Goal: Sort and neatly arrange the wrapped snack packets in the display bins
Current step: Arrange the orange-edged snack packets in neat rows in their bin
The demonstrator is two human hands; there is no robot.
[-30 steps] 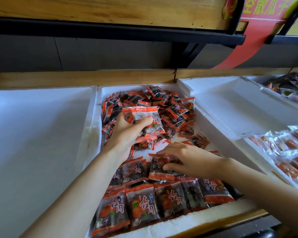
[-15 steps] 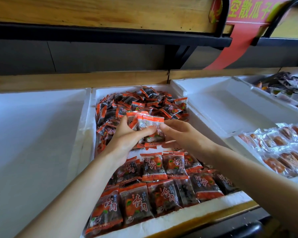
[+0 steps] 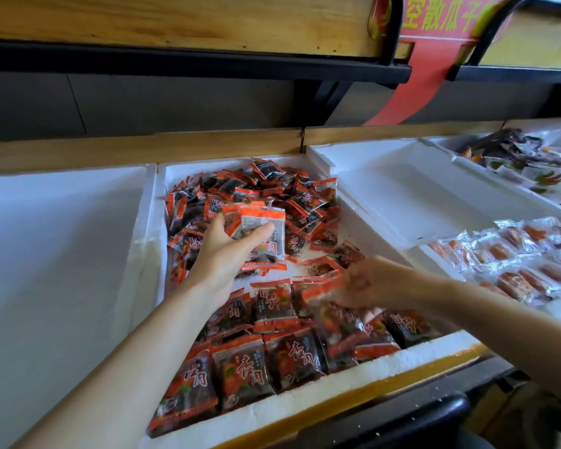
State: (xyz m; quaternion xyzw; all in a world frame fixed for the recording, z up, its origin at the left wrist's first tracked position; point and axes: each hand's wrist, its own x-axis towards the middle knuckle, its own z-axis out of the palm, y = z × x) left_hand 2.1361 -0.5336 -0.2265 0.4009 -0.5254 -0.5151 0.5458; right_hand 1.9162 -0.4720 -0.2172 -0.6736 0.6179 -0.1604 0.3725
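1. Now, the left hand (image 3: 224, 257) grips a small stack of packets (image 3: 261, 230) over the middle of the bin (image 3: 161, 222).
2. The right hand (image 3: 366, 283), at four o'clock, is blurred, so I can't tell its grip.
3. There's a loose heap (image 3: 266, 186) at twelve and neat rows (image 3: 250, 371) at six.
4. The film looks light, crinkly and slippery, so pinch the sealed edges.

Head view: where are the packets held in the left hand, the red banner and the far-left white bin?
held packets (image 3: 256, 213), head view, orange top seal.
red banner (image 3: 415, 85), head view, hanging strip.
far-left white bin (image 3: 62, 254), head view, bare floor.
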